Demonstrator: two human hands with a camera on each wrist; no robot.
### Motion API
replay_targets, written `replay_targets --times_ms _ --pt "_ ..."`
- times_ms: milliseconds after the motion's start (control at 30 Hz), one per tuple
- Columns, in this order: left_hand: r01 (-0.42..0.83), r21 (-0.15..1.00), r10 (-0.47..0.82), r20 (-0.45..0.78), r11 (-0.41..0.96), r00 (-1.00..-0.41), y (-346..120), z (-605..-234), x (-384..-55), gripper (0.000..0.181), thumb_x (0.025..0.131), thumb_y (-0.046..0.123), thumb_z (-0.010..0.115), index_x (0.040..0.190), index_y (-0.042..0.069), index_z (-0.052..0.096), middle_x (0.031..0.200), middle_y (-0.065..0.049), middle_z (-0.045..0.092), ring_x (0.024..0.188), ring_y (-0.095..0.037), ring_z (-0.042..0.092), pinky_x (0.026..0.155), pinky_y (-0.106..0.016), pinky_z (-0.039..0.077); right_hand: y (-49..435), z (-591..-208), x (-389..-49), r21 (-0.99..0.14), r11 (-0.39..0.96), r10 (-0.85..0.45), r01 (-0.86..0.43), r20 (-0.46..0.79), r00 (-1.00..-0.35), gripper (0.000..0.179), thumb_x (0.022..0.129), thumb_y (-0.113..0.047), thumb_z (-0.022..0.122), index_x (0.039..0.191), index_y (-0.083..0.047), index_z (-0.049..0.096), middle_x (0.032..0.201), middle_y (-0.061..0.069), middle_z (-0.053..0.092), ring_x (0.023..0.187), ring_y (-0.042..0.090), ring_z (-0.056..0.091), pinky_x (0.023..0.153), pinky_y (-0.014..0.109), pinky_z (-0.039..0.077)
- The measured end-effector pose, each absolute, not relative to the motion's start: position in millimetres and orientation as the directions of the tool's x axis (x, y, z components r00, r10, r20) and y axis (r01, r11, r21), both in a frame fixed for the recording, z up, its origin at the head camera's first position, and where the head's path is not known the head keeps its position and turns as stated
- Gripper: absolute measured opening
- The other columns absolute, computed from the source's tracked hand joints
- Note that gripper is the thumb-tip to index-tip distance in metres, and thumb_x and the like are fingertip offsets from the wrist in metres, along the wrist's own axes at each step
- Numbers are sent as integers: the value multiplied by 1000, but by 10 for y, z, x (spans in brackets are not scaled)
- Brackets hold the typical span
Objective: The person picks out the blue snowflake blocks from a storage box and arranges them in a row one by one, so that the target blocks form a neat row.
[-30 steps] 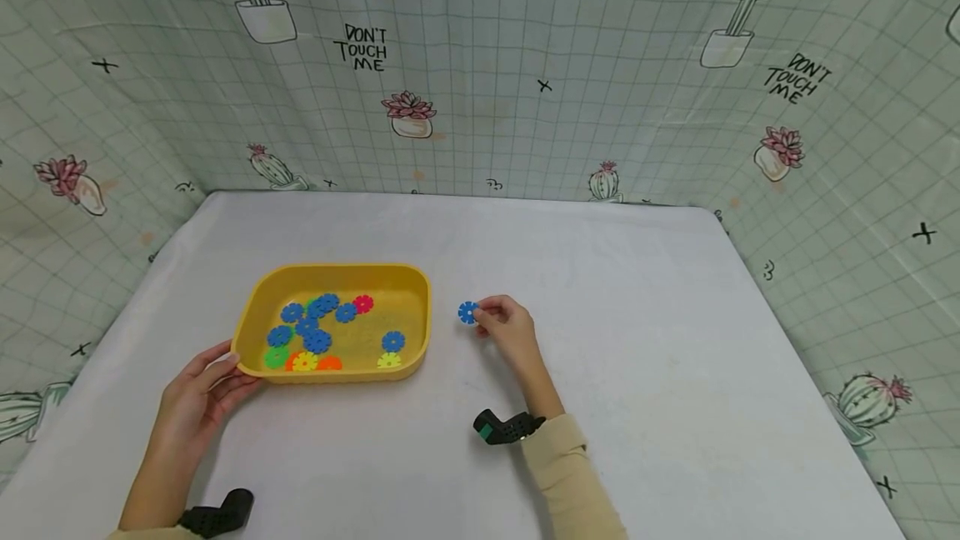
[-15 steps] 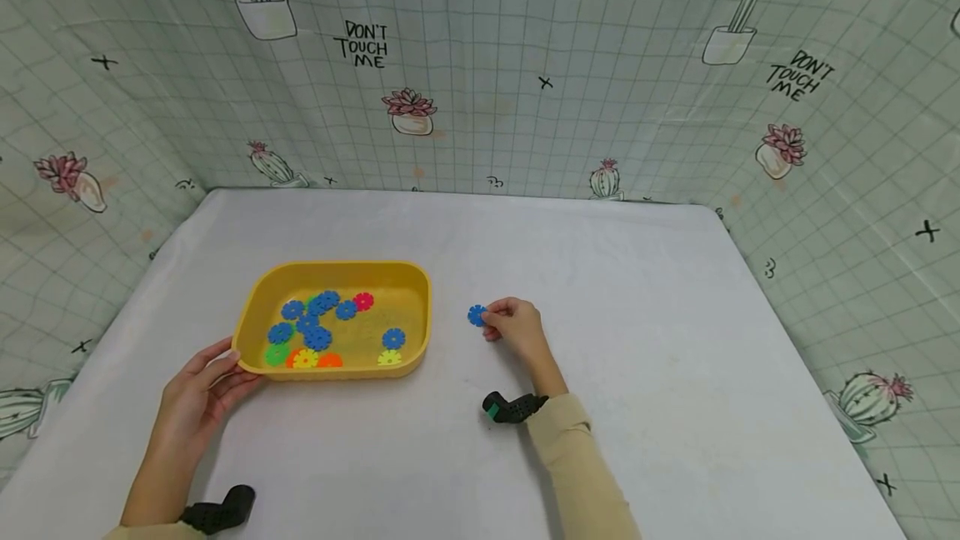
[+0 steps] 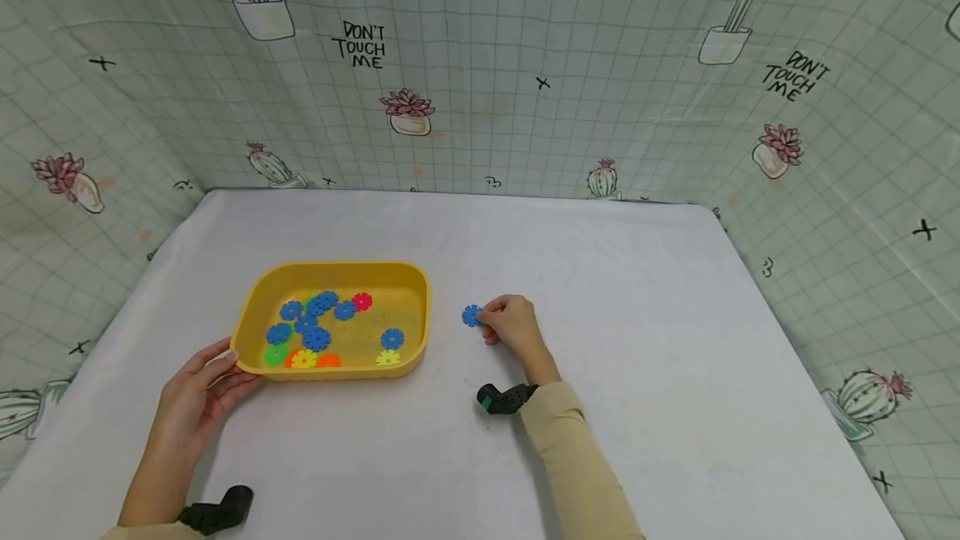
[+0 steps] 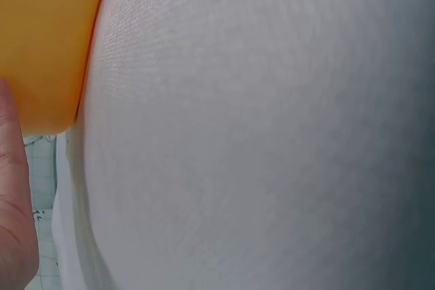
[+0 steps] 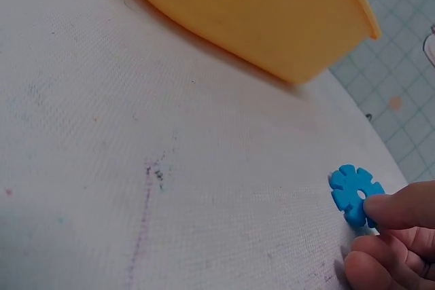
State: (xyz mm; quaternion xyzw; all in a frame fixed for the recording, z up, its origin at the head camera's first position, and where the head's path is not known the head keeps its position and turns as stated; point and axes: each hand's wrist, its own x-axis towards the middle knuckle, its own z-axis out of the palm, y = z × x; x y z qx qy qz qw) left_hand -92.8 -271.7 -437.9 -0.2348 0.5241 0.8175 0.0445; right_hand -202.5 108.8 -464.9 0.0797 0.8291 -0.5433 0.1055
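In the head view my right hand [image 3: 513, 325] pinches a blue notched snowflake disc [image 3: 471, 316] between thumb and fingers, just right of the yellow tray [image 3: 386, 273]. The right wrist view shows the blue disc [image 5: 348, 191] tilted up, low over the cloth, the thumb across its edge by the centre hole. My left hand [image 3: 197, 398] grips the tray's near left corner, thumb at the rim and fingers along the outer wall. Inside the tray lie several more discs: a blue group [image 3: 306, 323], a red one [image 3: 362, 302], yellow, green and orange ones along the near side.
A white cloth [image 3: 637, 315] covers the table, with faint marks near the right hand. A patterned curtain [image 3: 487, 65] with cactus drawings hangs behind and at both sides. Black wrist cameras sit on the left wrist [image 3: 217, 511] and right wrist [image 3: 506, 398].
My right hand, with the blue disc, shifts slightly right and then a little back left; the disc's tilt varies slightly. The left hand and tray stay put.
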Motion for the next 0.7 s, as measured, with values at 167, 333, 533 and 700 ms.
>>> replay_targets --times_ms 167,333,533,700 --pt "-313 835 -163 -423 -453 -891 -2721 -4375 -927 15 88 19 65 100 27 61 83 5 66 73 -12 67 69 -24 58 1075 -4617 -2036 -852 461 15 250 -274 -962 10 83 -6 66 82 3 63 53 3 56 40 7 53 44 20 51" --pt "-314 833 -166 -426 -456 -889 -2723 -4372 -928 15 87 19 65 99 27 61 84 5 66 73 -12 67 68 -25 58 1062 -4561 -2041 -836 480 10 264 -296 -955 10 84 -5 65 81 4 63 52 4 56 39 8 53 43 21 51" --pt "-316 834 -171 -429 -452 -887 -2720 -4368 -925 15 87 20 65 99 27 61 83 5 66 73 -12 67 68 -24 58 1054 -4545 -2032 -833 491 11 257 -289 -957 10 84 -5 65 81 4 62 52 4 56 38 8 53 43 21 51" --pt "-302 840 -164 -411 -452 -897 -2720 -4371 -922 14 87 19 65 99 27 62 82 4 66 72 -12 67 68 -25 58 1050 -4547 -2023 -833 492 14 252 -282 -959 9 84 -4 65 80 4 62 51 4 56 39 8 53 43 21 51"
